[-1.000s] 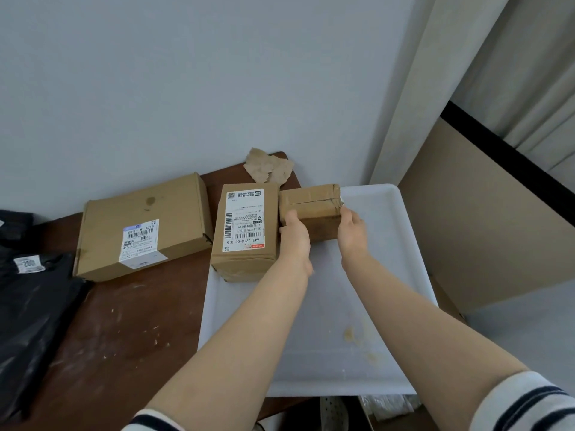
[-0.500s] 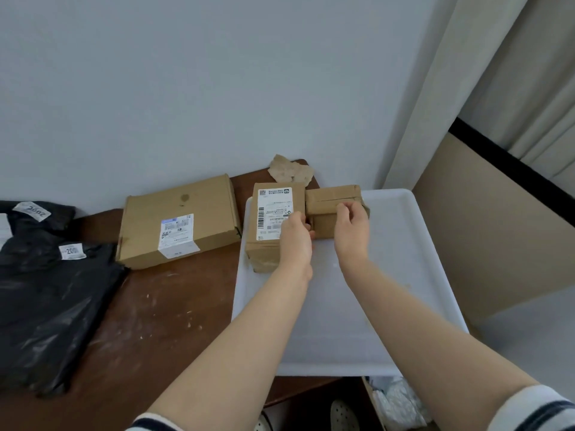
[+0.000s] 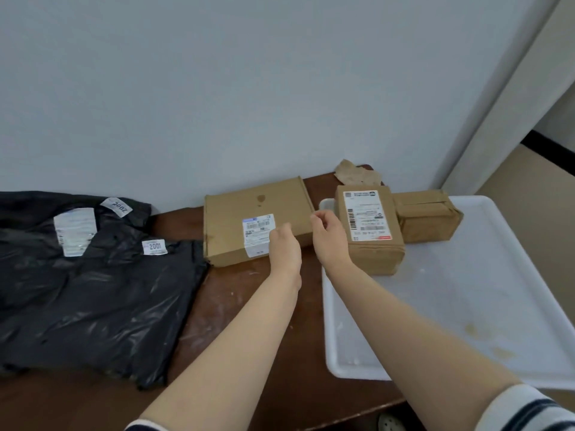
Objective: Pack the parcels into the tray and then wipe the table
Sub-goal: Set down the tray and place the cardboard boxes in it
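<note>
Reaching across the brown surface, both hands are closing on the flat cardboard parcel, which is lying just left of the white tray with its long axis running left to right. The left hand, fingers loosely curled and holding nothing, is hovering over its near edge; the right hand, fingers spread and likewise holding nothing, is nearing its right end.

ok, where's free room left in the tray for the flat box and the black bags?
The white tray is bare across its near half and right side, bordered by the labelled brown parcel and small taped parcel, both crowded into its far-left corner. On the table, a bare strip runs between the black bags and the tray; both hands reach over it toward the flat cardboard box.
</note>
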